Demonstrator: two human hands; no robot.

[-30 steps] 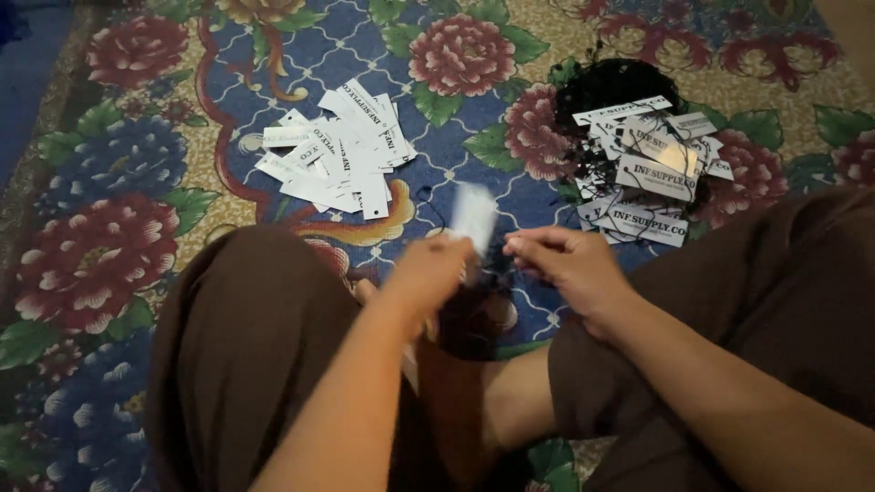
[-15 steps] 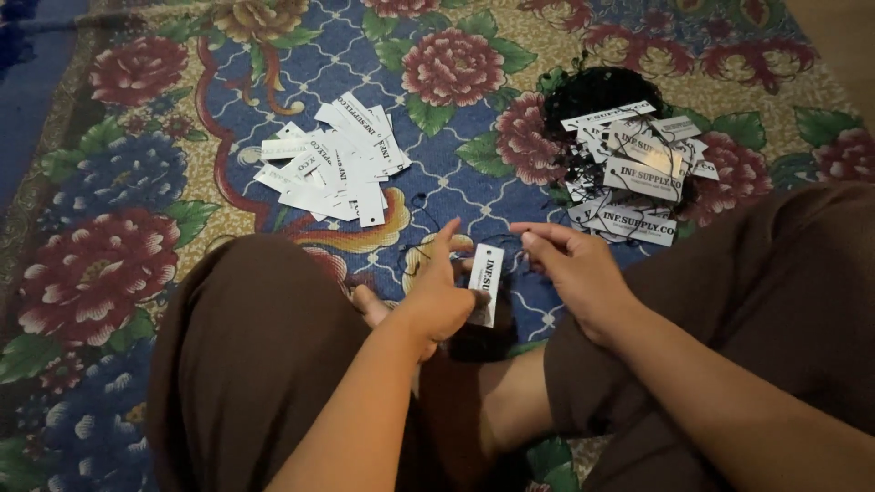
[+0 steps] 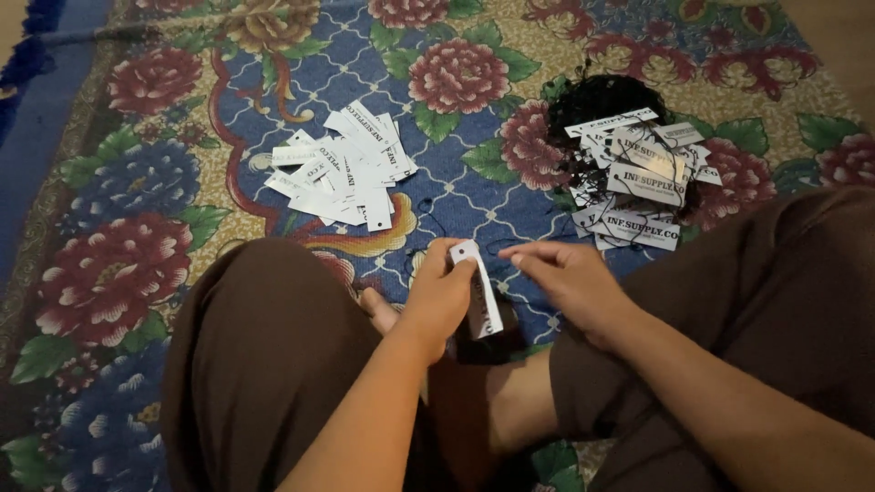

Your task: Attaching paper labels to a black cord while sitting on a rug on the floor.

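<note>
My left hand [image 3: 439,296] grips a white paper tag [image 3: 480,292], held edge-on between thumb and fingers above my crossed legs. My right hand [image 3: 565,278] hovers just right of the tag, its fingertips pinched near the tag's top end; a thin black string there is too fine to make out. A pile of plain white tags [image 3: 342,173] lies on the floral carpet ahead to the left. A second pile of white tags tangled with black strings [image 3: 633,169] lies ahead to the right.
The flowered carpet [image 3: 109,273] covers the floor, with a blue fringed edge at the far left. My brown-trousered knees [image 3: 264,364] fill the lower view on both sides. A bare foot [image 3: 378,310] shows under my left hand.
The tag has turned from face-on to edge-on in my left hand. My right hand has drawn close to its top end. The camera has tilted slightly down.
</note>
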